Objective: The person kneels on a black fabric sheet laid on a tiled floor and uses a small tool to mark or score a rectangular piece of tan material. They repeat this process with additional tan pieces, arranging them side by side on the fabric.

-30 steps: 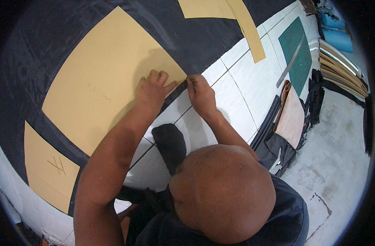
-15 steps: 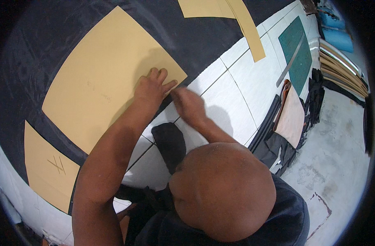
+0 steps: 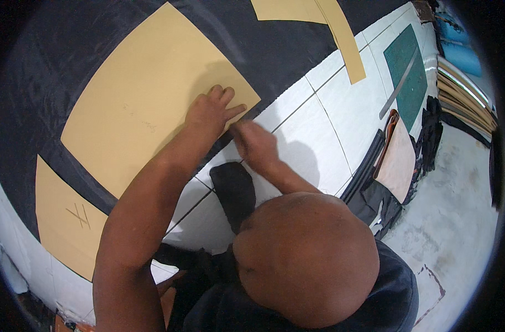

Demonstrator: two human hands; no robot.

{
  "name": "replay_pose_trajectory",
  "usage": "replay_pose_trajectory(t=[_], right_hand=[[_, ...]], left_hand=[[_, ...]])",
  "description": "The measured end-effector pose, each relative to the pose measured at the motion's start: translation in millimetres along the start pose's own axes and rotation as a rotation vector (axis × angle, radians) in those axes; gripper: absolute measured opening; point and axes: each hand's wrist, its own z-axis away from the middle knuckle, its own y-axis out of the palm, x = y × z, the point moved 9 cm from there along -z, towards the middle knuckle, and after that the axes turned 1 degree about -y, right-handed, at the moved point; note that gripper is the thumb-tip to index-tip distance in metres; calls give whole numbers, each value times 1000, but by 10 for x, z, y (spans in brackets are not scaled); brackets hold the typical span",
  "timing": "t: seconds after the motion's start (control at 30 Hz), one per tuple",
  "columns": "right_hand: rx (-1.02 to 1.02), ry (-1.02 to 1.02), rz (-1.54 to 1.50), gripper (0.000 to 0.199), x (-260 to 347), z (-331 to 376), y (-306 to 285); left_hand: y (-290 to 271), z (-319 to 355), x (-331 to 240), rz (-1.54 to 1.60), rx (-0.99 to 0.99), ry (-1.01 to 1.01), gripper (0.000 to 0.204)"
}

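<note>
Two hands are kept at the big tan pattern piece (image 3: 147, 94) on black fabric (image 3: 53, 61): the left hand (image 3: 211, 110) is still pressed flat, while the right hand (image 3: 255, 145), blurred, grip unclear, has slid nearer along its lower edge.

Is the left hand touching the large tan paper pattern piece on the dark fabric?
Touching: the head view shows the left hand lying flat, fingers spread, on the large tan paper pattern piece.

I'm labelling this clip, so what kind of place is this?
Probably a sewing or tailoring workshop: tan paper patterns lie on dark cloth spread across a white cutting table, with a green cutting mat nearby.
</note>
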Motion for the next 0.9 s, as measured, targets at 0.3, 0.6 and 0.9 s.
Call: replay_pose_trajectory(t=[0.3,0.6,0.9], right_hand=[[33,-270,-215,25,684,280,490],[-23,-392,-220,17,719,211,416],[19,-120,-466,23,354,79,184]], left_hand=[[-45,-11,-12,15,44,25,114],[-7,-27,21,10,-5,45,111],[-21,126,108,68,-42,56,110]])
